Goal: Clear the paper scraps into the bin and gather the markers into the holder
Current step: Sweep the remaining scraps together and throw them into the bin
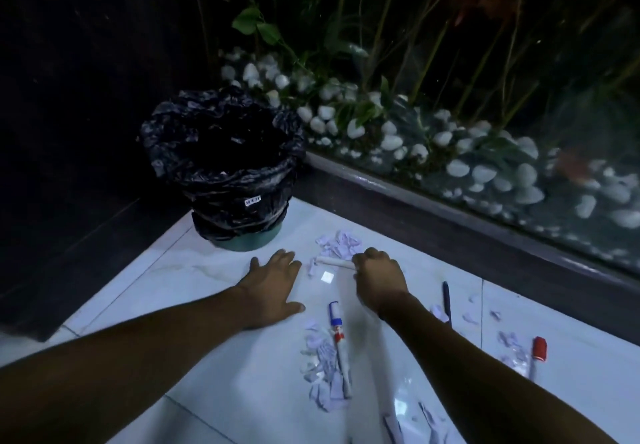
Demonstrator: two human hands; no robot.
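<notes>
A bin [221, 166] lined with a black bag stands on the white tiled floor at the far left. My right hand [379, 279] grips one end of a white marker [334, 261] lying among paper scraps [341, 242] just right of the bin. My left hand [273, 282] rests flat on the floor with fingers spread, holding nothing. A blue-capped marker [337, 341] lies on a second scrap pile [322, 371] between my forearms. A dark pen [446, 301] and a red-capped marker [538, 351] lie to the right among more scraps [509, 343]. No holder is visible.
A dark raised ledge [450, 215] runs diagonally behind the floor, with a glass wall [519, 152] fronting white pebbles and plants. Dark wall panels [69, 131] close off the left side. More scraps [422, 419] lie near the bottom edge.
</notes>
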